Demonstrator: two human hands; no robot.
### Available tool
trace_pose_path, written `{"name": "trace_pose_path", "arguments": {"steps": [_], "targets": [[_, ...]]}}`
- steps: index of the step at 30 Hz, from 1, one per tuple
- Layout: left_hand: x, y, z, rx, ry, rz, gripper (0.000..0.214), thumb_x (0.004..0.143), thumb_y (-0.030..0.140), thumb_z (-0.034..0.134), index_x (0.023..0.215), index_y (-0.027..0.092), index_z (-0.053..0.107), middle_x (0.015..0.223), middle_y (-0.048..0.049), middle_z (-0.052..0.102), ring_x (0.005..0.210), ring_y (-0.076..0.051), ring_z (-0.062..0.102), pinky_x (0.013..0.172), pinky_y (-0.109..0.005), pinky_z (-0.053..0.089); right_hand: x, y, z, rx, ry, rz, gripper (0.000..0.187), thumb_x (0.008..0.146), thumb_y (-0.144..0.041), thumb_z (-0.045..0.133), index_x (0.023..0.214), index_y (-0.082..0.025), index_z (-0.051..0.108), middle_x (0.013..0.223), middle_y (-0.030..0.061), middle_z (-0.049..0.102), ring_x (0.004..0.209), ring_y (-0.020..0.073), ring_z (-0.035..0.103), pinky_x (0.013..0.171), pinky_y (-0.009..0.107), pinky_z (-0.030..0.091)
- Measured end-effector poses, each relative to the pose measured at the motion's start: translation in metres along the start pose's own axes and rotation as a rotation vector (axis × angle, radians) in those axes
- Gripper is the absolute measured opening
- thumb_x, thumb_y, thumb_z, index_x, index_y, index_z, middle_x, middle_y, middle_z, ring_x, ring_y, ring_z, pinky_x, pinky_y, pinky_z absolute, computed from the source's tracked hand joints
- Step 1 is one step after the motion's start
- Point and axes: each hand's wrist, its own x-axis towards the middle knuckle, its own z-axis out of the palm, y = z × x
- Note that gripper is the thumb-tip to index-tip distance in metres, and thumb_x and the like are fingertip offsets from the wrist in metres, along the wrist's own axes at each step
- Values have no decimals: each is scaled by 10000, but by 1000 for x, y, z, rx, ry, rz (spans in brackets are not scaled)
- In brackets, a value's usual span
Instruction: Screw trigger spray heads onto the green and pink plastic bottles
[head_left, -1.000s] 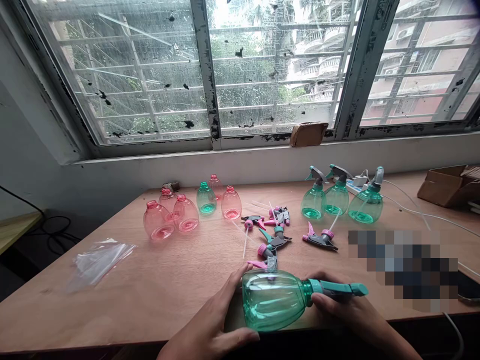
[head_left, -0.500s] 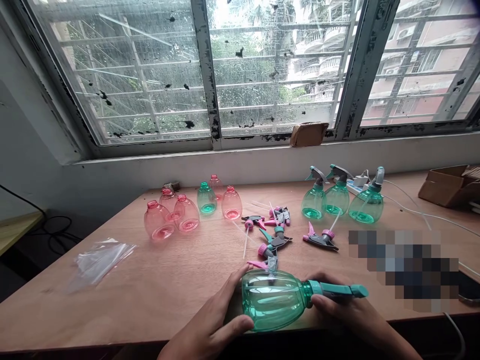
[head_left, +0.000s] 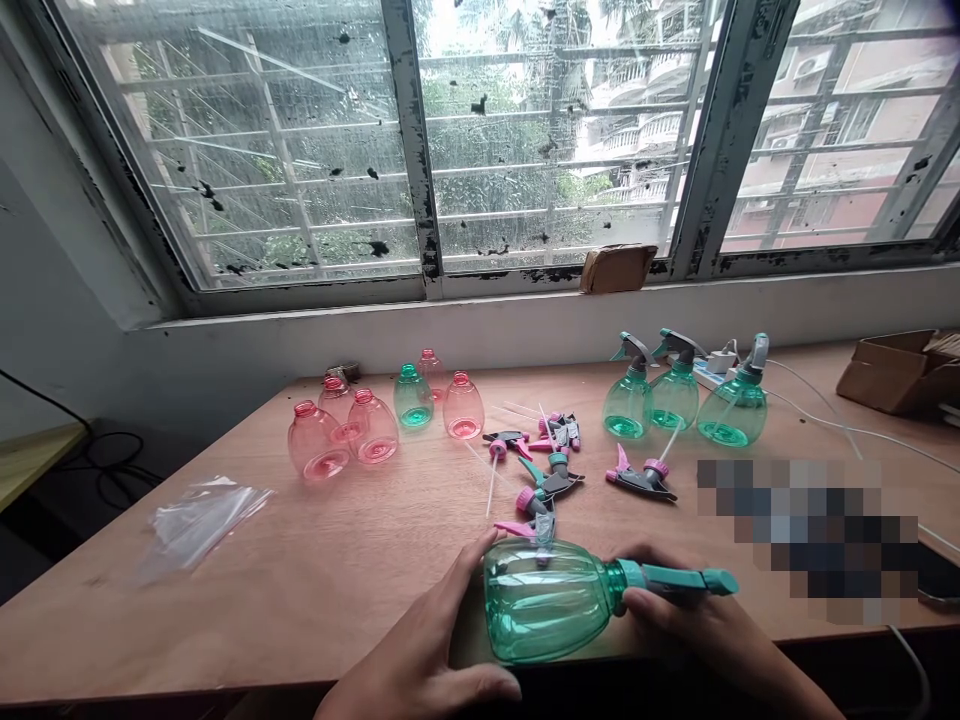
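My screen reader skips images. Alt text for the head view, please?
The left hand and right hand hold a green spray bottle sideways at the table edge. Pink bottles and loose sprayers sit behind.

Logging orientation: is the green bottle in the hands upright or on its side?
On its side: the green bottle lies level, base at left hand, spray head rightward.

On the table, open bottles stand rear left, assembled bottles rear right, spray heads between them; a tipped bottle lies at the front edge.
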Motion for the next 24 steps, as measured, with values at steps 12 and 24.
{"name": "trace_pose_path", "arguments": {"steps": [12, 24], "targets": [[-1, -8, -1, -26, -5, 42, 799, 1008, 488, 652, 1666, 377, 212, 1745, 12, 303, 1600, -318, 284, 1325, -479, 246, -1, 1, 0, 23, -13, 40, 261, 852, -469, 765, 931, -220, 781, 637, -52, 550, 624, 163, 481, 575, 264, 388], [-1, -8, 0, -88, 27, 10, 800, 986, 444, 692, 1656, 352, 264, 1728, -22, 347, 1588, -342, 305, 1320, -516, 241, 2, 3, -1, -82, 36, -62, 178, 838, -404, 765, 921, -251, 798, 816, 2, 742, 771, 240, 661, 696, 299, 504]]}}
